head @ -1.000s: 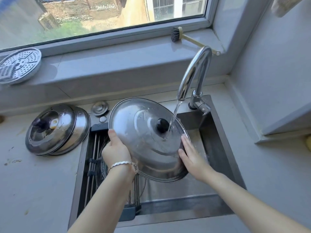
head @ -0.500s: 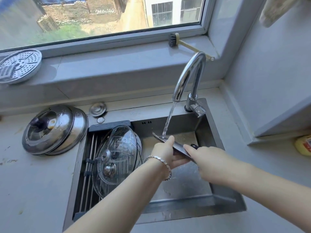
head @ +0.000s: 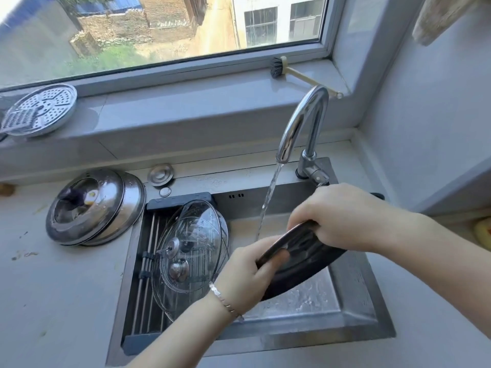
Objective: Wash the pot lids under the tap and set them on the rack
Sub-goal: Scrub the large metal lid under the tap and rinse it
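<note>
Both hands grasp one round stainless-steel pot lid [head: 305,258] over the basin. The right hand [head: 342,216] curls its fingers over the far rim, and the left hand [head: 249,274] clamps the near left rim, thumb on top. The lid is tilted, its dark face towards the camera and its lower edge down inside the basin, to the right of the rack.

A wide glass window [head: 159,30] spans the back above a pale grey sill. The pale grey countertop [head: 53,301] surrounds a rectangular stainless-steel sink [head: 292,338]. A dark-framed rack of steel rods [head: 148,288] lies across the sink's left part. Clear glass lids with metal knobs [head: 191,261] lean overlapped on it. On the counter just left of the sink sit two domed steel lids [head: 93,205], one stacked on the other, the top one with a dark knob.

A curved chrome tap [head: 305,120] stands at the sink's back right corner. Its stream of water [head: 268,197] falls just behind the left hand; I cannot tell whether it strikes the held lid.

A round perforated steel steamer plate [head: 39,110] leans on the sill at the left, and a black-bristled brush with a pale handle [head: 277,66] lies on the sill behind the tap. A small round steel plug cover [head: 160,174] rests behind the rack. A thin silver bracelet [head: 225,301] circles the left wrist.
</note>
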Demonstrator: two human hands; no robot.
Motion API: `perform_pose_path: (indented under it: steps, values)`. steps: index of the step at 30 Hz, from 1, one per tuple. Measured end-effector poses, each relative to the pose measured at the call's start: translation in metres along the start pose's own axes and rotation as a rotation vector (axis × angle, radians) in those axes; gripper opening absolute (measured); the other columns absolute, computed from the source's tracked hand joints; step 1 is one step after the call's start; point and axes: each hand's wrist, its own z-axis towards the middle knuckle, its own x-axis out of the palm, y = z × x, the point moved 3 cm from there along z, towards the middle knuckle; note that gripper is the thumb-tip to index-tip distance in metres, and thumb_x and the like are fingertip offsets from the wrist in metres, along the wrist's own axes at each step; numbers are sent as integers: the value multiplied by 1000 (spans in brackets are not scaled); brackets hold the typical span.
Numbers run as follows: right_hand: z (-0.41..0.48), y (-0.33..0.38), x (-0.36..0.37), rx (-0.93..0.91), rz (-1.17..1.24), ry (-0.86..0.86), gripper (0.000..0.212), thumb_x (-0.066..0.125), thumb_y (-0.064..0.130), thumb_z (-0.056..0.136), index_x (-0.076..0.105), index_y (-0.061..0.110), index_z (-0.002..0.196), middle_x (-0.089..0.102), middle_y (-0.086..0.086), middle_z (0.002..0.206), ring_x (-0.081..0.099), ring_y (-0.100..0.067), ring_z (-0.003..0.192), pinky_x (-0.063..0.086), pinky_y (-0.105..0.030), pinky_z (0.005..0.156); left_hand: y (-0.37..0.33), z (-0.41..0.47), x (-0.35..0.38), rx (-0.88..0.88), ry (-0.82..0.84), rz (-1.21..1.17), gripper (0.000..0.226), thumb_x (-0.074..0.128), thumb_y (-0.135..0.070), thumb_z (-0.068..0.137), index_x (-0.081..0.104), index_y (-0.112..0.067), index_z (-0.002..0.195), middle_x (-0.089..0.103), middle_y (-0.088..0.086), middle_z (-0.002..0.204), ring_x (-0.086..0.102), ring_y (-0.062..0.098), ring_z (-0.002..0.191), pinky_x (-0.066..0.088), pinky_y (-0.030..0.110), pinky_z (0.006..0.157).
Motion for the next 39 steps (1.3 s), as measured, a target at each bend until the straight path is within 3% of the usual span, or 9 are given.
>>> perform_pose_path:
  steps: [3,6,10,14,19,25,31,37,39]
  values:
    - [9,-16,12,17,77,-462,28,59,11,69,73,26,88,72,7,84,62,-16,86,47,-28,83,6,-3,-6,-89,-154,-83,23,54,-5,90,66,-15,107,63,-16,69,52,-24,65,37,-3,64]
    - [19,-39,55,289,350,-732,43,61,15,82,57,13,125,55,-4,128,44,-17,122,33,-32,106,16,-3,-10,-237,-307,-292,28,53,-10,90,59,-36,101,65,-24,92,61,-13,91,46,6,84]
    - [39,-49,127,671,818,-463,67,41,33,97,6,10,149,0,-2,158,-3,-11,144,1,-28,118,23,-4,-14,-434,-473,-459,13,51,-20,92,60,-22,100,67,-6,101,62,13,98,47,26,92]
    - [64,-10,151,543,612,-358,79,21,59,89,-3,13,149,-16,0,155,-19,-9,141,-12,-31,116,32,1,-12,-608,-579,-597,12,52,-31,91,59,-24,99,67,5,110,61,23,107,44,42,101]
    - [55,44,146,2,460,-194,81,11,68,83,2,21,148,-14,12,150,-18,-1,138,-13,-24,115,52,2,-28,-690,-693,-673,17,52,-40,90,61,-25,88,67,3,108,61,25,108,44,47,101]
    - [67,-13,153,380,351,-137,94,-3,67,71,-10,12,147,-21,-3,154,-22,-12,141,-14,-30,115,52,-6,-18,-745,-698,-649,19,52,-44,88,60,-27,84,67,5,105,62,30,104,46,48,98]
    - [60,50,144,-126,432,-143,78,12,61,87,6,13,149,-10,5,151,-14,-4,139,-13,-23,114,51,2,-24,-746,-776,-693,18,51,-40,91,57,-24,98,64,2,110,59,25,109,43,44,102]
    - [72,0,148,230,328,-105,87,3,66,78,-5,16,148,-16,0,155,-17,-11,143,-9,-34,118,50,-9,-24,-759,-762,-676,19,51,-42,89,57,-27,79,65,-5,92,61,30,104,45,49,98]
    - [82,22,138,139,352,-118,82,7,60,82,-3,13,149,-13,-2,157,-14,-13,143,-9,-32,117,44,-5,-22,-736,-778,-697,18,51,-37,91,57,-21,84,63,-5,92,60,29,106,45,48,98]
